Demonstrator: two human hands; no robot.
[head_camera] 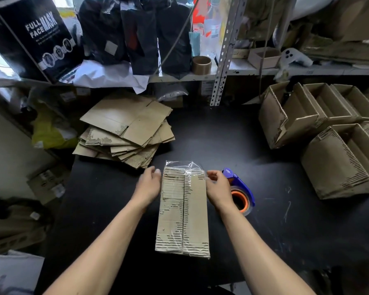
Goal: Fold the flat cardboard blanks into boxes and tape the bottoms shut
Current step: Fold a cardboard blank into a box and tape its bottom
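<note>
A black desk (200,135) sits under cluttered shelving. At its near middle stands a folded box (182,211), bottom flaps up, with clear tape (184,167) along the seam (its loose end sticks up past the far edge). The left hand (148,184) and right hand (216,186) flank it, fingers loosely curled, holding nothing. A blue tape dispenser (241,194) lies just right; flat blanks (126,128) are stacked at the far left, finished boxes (328,128) at the right.

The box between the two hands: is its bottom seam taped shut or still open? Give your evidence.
Taped shut. The box shows its two flaps meeting at the middle seam, with clear tape running along it and overhanging the far edge.
</note>
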